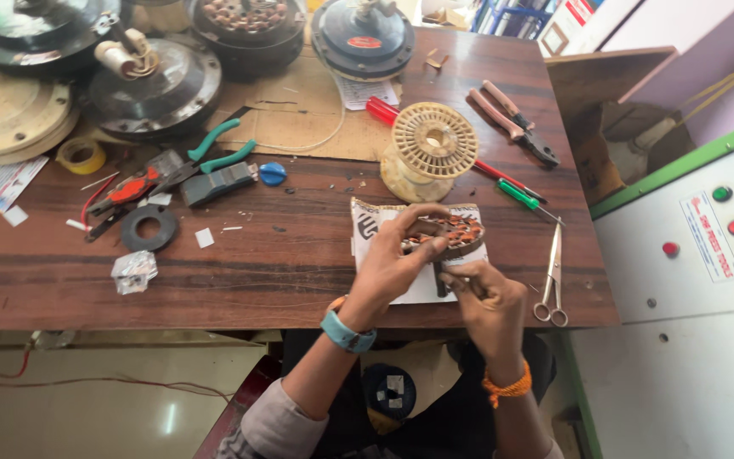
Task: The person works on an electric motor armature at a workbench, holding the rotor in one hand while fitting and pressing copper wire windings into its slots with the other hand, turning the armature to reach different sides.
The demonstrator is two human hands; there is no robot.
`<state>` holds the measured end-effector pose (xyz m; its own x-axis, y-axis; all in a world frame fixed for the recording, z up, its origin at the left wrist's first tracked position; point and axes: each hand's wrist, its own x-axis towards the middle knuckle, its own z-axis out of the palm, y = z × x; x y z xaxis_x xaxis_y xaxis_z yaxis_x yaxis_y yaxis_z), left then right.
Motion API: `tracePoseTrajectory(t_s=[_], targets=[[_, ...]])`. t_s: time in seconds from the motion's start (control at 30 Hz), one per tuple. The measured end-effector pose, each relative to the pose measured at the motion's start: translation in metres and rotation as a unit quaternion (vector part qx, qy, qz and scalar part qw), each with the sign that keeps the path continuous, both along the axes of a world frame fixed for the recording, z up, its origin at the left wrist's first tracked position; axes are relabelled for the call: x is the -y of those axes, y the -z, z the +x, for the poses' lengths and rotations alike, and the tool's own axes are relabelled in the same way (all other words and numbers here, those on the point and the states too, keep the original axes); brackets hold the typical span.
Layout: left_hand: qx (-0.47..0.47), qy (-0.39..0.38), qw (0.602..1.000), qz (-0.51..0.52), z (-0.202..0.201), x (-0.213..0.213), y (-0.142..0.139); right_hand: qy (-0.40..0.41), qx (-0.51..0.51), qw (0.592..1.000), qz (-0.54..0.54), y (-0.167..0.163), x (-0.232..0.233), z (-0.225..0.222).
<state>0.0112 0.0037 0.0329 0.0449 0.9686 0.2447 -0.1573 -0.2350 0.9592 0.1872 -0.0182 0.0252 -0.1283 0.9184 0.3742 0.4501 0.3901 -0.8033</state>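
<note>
A round motor stator [460, 233] with copper-coloured windings rests on a white paper sheet [367, 223] near the front edge of the wooden table [282, 255]. My left hand [392, 263] grips the stator's near left rim with fingers curled over it. My right hand [486, 293] is closed around a small dark tool just below the stator, its tip touching the stator's underside. An empty cream plastic spool [431, 146] stands just behind the stator.
Scissors [552, 280], a green screwdriver [524, 200], a red screwdriver [384, 110] and pliers [511, 119] lie to the right. Green-handled pliers [214, 153], a black ring [148, 228] and tape [81, 155] sit left. Fan motor housings [159, 85] crowd the back. A grey machine cabinet [690, 280] stands right.
</note>
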Motion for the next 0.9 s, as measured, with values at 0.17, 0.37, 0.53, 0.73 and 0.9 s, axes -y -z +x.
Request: tracePoseTrajectory(t_s=[0.17, 0.37, 0.53, 0.73, 0.9], targets=[[-0.161, -0.085, 0.982, 0.041, 0.003, 0.012, -0.004, 0.041, -0.060, 0.997, -0.017, 0.044, 0.005, -0.003], [-0.259, -0.221, 0.936, 0.092, 0.024, 0.022, -0.003, 0.073, -0.097, 0.993, 0.010, 0.050, -0.003, 0.018], [-0.240, -0.228, 0.938, 0.099, 0.027, 0.021, 0.004, 0.067, -0.055, 0.993, 0.077, 0.023, -0.021, 0.029], [-0.228, -0.230, 0.941, 0.096, 0.026, 0.022, 0.004, 0.024, 0.021, 0.995, 0.098, -0.020, -0.037, 0.020], [-0.234, -0.229, 0.940, 0.101, 0.027, 0.022, 0.002, -0.002, 0.072, 0.996, 0.053, -0.050, -0.042, 0.011]])
